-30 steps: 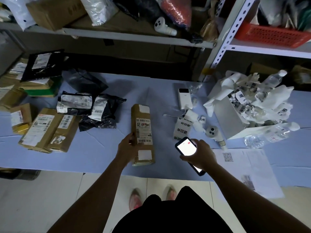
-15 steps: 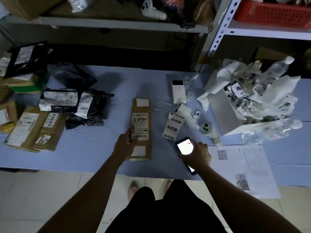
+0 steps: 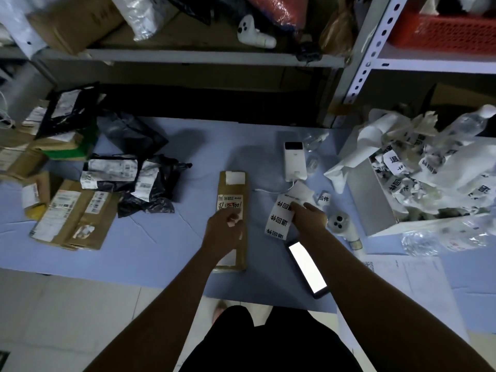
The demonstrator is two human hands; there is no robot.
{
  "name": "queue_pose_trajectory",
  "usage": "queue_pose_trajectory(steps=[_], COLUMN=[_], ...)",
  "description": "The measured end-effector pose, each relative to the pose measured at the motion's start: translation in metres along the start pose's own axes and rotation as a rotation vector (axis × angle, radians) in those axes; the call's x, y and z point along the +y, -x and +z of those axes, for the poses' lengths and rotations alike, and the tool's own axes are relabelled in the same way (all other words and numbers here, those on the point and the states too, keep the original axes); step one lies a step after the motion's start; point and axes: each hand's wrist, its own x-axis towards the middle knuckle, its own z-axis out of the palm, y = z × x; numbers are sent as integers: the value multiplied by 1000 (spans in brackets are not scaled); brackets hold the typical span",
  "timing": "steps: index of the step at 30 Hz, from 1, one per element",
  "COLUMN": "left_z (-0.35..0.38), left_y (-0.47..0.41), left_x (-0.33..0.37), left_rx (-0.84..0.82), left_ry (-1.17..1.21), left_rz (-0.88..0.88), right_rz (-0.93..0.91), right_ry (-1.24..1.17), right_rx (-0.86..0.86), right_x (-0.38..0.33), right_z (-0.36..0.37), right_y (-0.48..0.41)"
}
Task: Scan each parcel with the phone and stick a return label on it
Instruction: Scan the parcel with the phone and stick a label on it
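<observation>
Parcel-handling storeroom: perforated grey metal shelving (image 3: pixel 363 68) stacked with packages; labelled brown cardboard parcels (image 3: pixel 72 218) crowd the blue-covered table's (image 3: pixel 166 237) left edge.

pale blue table (image 3: pixel 166 237); brown cardboard parcel (image 3: pixel 233 189) with white patches; white label strip (image 3: pixel 279 221) printed in black characters; black phone (image 3: pixel 308 267), screen glowing white; red basket (image 3: pixel 442 30) on the shelf.

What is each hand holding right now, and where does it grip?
The right hand pinches the label strip at its right edge. The left hand presses on the brown parcel mid-length. The phone lies unheld.
</observation>
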Motion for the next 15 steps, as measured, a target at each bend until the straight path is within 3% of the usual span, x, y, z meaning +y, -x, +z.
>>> queue_pose_trajectory(steps=[4,7,11,15], left_z=[12,17,10,-5], left_y=[-5,-5,-3,-4], left_x=[29,44,53,54], left_rx=[-164,-241,-196,-155], left_ry=[272,468,486,465], left_rz=[-117,-70,102,158], right_rz=[-125,-248,-357,-392], right_ry=[177,330,441,492], right_rx=[-230,-385,-432,-446], right_x=[-6,-8,-9,-8], right_z=[1,-3,-6,-6], right_y=[18,42,65,78])
